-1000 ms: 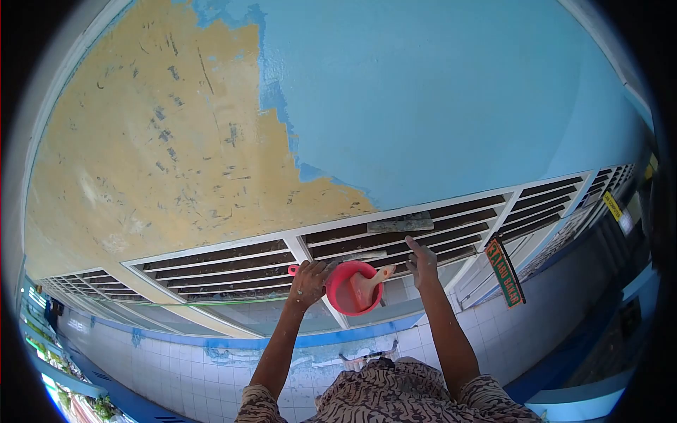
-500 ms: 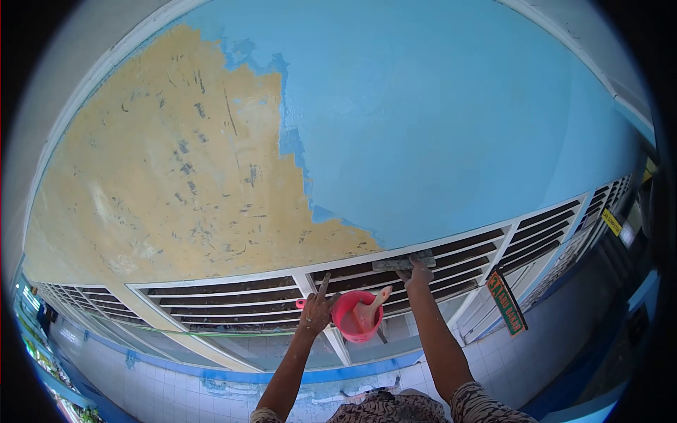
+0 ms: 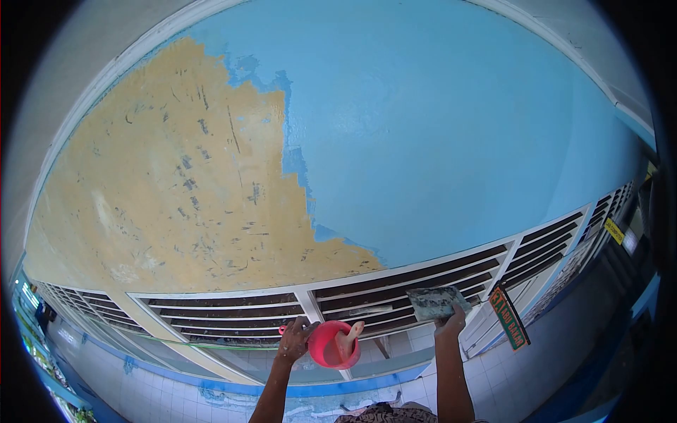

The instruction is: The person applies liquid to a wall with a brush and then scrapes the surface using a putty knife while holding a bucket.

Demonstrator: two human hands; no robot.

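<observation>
My left hand (image 3: pixel 295 341) is closed around the handle of a pink plastic dipper (image 3: pixel 325 347), just left of its bowl. A paintbrush (image 3: pixel 347 343) leans inside the dipper, its pale handle sticking up over the right rim. To the right, my right hand (image 3: pixel 451 323) grips the lower right edge of a flat, grey, paint-smeared rectangular plate (image 3: pixel 431 302). The plate's broad face shows, in front of the window slats. Above is a wall, bare yellowish and scuffed (image 3: pixel 169 190) on the left and painted light blue (image 3: pixel 437 141) on the right, with a jagged border between.
White louvre slats (image 3: pixel 226 303) run in a framed row under the wall. A pale flat strip (image 3: pixel 370 309) lies along the slats between my hands. A green and orange sign (image 3: pixel 509 319) projects at right. Below is a tiled surface (image 3: pixel 176 384).
My right hand has drawn the plate down and right, away from the wall's lower edge, turning its broad face into view. My left hand and the dipper have shifted slightly down and left.
</observation>
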